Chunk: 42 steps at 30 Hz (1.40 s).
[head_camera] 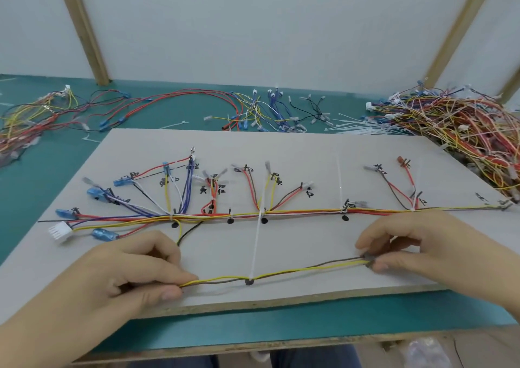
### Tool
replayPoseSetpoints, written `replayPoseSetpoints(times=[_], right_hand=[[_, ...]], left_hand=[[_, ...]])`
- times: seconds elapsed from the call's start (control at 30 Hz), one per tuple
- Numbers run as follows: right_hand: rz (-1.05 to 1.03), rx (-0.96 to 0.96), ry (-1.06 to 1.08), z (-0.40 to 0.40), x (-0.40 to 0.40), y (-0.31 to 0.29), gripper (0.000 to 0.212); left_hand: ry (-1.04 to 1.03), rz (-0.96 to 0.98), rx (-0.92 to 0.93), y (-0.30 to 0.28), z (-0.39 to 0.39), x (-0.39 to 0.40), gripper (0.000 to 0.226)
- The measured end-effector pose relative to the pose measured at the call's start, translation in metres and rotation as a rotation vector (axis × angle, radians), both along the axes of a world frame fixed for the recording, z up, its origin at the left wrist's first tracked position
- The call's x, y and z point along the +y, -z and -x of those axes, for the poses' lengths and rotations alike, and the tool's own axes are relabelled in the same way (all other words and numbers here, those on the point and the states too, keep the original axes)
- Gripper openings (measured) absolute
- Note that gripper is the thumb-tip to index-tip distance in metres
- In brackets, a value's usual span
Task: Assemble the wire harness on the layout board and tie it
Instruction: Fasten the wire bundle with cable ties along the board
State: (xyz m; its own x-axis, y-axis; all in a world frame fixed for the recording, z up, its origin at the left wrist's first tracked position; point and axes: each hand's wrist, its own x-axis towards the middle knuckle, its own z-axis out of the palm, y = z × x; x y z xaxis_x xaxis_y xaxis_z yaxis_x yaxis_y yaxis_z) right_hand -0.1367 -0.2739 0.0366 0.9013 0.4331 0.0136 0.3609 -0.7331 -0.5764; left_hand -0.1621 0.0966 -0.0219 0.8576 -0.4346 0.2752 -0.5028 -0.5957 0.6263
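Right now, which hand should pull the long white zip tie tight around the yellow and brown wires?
Probably the left hand. It pinches the yellow and brown wires nearer the white zip tie, whose joint sits just right of its fingertips. The right hand pinches the far end, keeping them stretched.

left hand (132,277): bare, no sleeve | right hand (416,244): bare | legs (315,358): dark blue trousers

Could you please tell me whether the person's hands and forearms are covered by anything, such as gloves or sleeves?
No: the left hand and right hand are bare, with no gloves, rings or watch showing. Both forearms are uncovered, with no sleeves in view.
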Motion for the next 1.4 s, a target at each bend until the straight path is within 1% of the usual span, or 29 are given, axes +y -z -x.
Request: replayPoseSetpoints(times=[0.03, 0.1, 0.17, 0.23, 0.27, 0.3, 0.33, 0.37, 0.43, 0.5, 0.57, 0.6, 0.63, 0.67, 0.73, 0.77, 0.8, 0.87, 0.93, 0.97, 1.0, 1.07, 1.17, 1.2, 1.23, 1.3, 1.33, 1.4], right_hand=[[0.013, -0.011, -0.004, 0.0, 0.0, 0.0, 0.045], [0.048, -0.036, -0.02, 0.0, 0.0, -0.001, 0.045], [0.075, -0.051, -0.045, -0.001, -0.001, -0.001, 0.042], [0.083, -0.046, -0.079, -0.002, -0.002, 0.0, 0.033], [0.083, -0.041, -0.096, -0.002, -0.003, 0.001, 0.027], [0.083, -0.043, -0.105, -0.003, -0.003, 0.003, 0.027], [0.075, -0.063, -0.102, -0.003, -0.004, 0.004, 0.031], [0.054, -0.089, -0.093, -0.004, -0.003, 0.005, 0.037], [0.005, -0.173, -0.091, -0.004, 0.003, 0.006, 0.042], [-0.018, -0.246, -0.123, -0.006, 0.015, 0.005, 0.037], [-0.036, -0.272, -0.179, -0.01, 0.027, 0.002, 0.032], [-0.05, -0.273, -0.208, -0.013, 0.031, 0.001, 0.03], [-0.067, -0.264, -0.231, -0.016, 0.036, -0.001, 0.029], [-0.082, -0.248, -0.247, -0.018, 0.039, -0.004, 0.026], [-0.112, -0.217, -0.271, -0.025, 0.048, -0.012, 0.024], [-0.124, -0.201, -0.296, -0.029, 0.053, -0.017, 0.023], [-0.129, -0.19, -0.323, -0.034, 0.058, -0.022, 0.02], [-0.137, -0.195, -0.356, -0.042, 0.07, -0.033, 0.014], [-0.144, -0.201, -0.379, -0.051, 0.082, -0.042, 0.015], [-0.142, -0.191, -0.396, -0.056, 0.088, -0.045, 0.016], [-0.146, -0.169, -0.416, -0.061, 0.094, -0.047, 0.015], [-0.191, -0.118, -0.442, -0.071, 0.105, -0.044, 0.014], [-0.36, -0.06, -0.331, -0.086, 0.118, -0.025, 0.027], [-0.367, -0.059, -0.283, -0.089, 0.119, -0.016, 0.028], [-0.33, -0.102, -0.26, -0.09, 0.118, -0.007, 0.028], [-0.234, -0.226, -0.293, -0.09, 0.115, 0.002, 0.019], [-0.197, -0.266, -0.323, -0.089, 0.114, 0.003, 0.014], [-0.132, -0.286, -0.371, -0.087, 0.111, 0.003, 0.013]], left_hand=[[-0.004, 0.05, 0.037, 0.001, 0.002, 0.001, 0.035], [-0.012, 0.043, 0.02, 0.005, 0.001, 0.003, 0.039], [-0.012, 0.011, -0.033, -0.003, 0.0, -0.001, 0.036], [0.02, -0.052, -0.098, -0.014, 0.0, -0.006, 0.034], [0.027, -0.067, -0.103, -0.018, 0.001, -0.008, 0.033], [0.009, -0.065, -0.116, -0.019, 0.002, -0.01, 0.03], [-0.011, -0.052, -0.129, -0.019, 0.002, -0.011, 0.024], [-0.041, -0.021, -0.152, -0.017, 0.004, -0.012, 0.019], [-0.155, 0.035, -0.246, -0.013, 0.005, -0.01, 0.021], [-0.324, 0.064, -0.351, -0.016, 0.002, 0.004, 0.027], [-0.453, 0.119, -0.325, -0.024, -0.003, 0.028, 0.026], [-0.505, 0.075, -0.315, -0.025, -0.007, 0.042, 0.023], [-0.55, -0.015, -0.293, -0.024, -0.01, 0.056, 0.023], [-0.576, -0.108, -0.248, -0.022, -0.012, 0.069, 0.03], [-0.565, -0.277, -0.173, -0.019, -0.017, 0.089, 0.061], [-0.553, -0.342, -0.131, -0.023, -0.018, 0.094, 0.072], [-0.533, -0.386, -0.078, -0.03, -0.018, 0.096, 0.07], [-0.488, -0.403, -0.006, -0.04, -0.019, 0.099, 0.045], [-0.472, -0.425, 0.087, -0.048, -0.024, 0.095, 0.028], [-0.468, -0.489, 0.131, -0.05, -0.026, 0.092, 0.023], [-0.467, -0.543, 0.164, -0.051, -0.028, 0.089, 0.024], [-0.484, -0.574, 0.201, -0.053, -0.028, 0.082, 0.028], [-0.506, -0.567, 0.206, -0.054, -0.029, 0.074, 0.035], [-0.508, -0.588, 0.201, -0.053, -0.029, 0.07, 0.038], [-0.521, -0.609, 0.194, -0.051, -0.03, 0.066, 0.041], [-0.559, -0.673, 0.125, -0.042, -0.03, 0.055, 0.043], [-0.587, -0.708, 0.071, -0.038, -0.028, 0.049, 0.041], [-0.599, -0.736, -0.061, -0.035, -0.024, 0.043, 0.03]])
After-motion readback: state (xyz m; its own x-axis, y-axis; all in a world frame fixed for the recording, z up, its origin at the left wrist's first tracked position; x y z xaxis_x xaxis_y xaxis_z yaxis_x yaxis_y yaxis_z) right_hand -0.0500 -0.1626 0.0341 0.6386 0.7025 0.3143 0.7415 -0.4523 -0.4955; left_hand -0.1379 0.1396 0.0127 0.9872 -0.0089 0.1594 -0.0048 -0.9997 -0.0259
